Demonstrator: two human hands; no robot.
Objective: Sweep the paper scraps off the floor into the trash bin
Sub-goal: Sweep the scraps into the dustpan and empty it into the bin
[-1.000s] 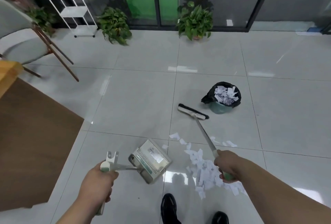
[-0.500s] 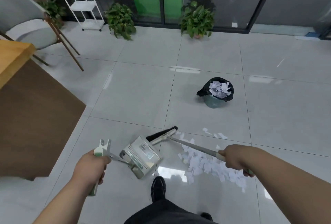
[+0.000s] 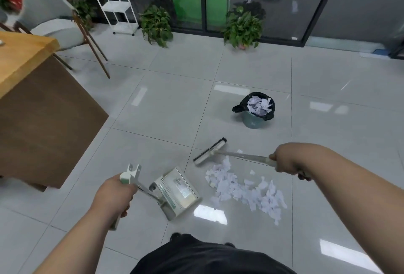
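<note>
Step in hand: judging by the layout, gathering the loose pile into the pan before carrying it to the bin.
Left hand (image 3: 113,195): fingers curled round the dustpan (image 3: 177,192) handle. The pan is tilted, its mouth turned toward the pile; I cannot tell whether its lip touches the floor (image 3: 164,109).
Right hand (image 3: 286,160): closed round the broom handle (image 3: 244,156), which runs low and nearly level toward the person's left.
Broom head (image 3: 209,152): just beyond the far left end of the pile, bristles facing away from the person.
Paper scraps (image 3: 244,190): a loose band on the floor close in front of the person, well away from the floor's far edge at the glass wall. The band's left end is just beside the pan.
Trash bin (image 3: 251,120): upright on the floor beyond the broom, well apart from the pile, black liner already heaped with paper.
Doing it well: press the pan's lip flat to the tile beside the pile's left end. Take the broom round to the pile's right end, then draw short, low strokes toward the pan so the light paper slides instead of flicking.
Stragglers: a few bits lie apart near the broom handle; sweep them into the band first.
Risk: a raised lip lets scraps slip under, and a fast stroke scatters them on the glossy tile.
Carrying: keep the pan tipped back so nothing spills, since the bin looks nearly full.
</note>
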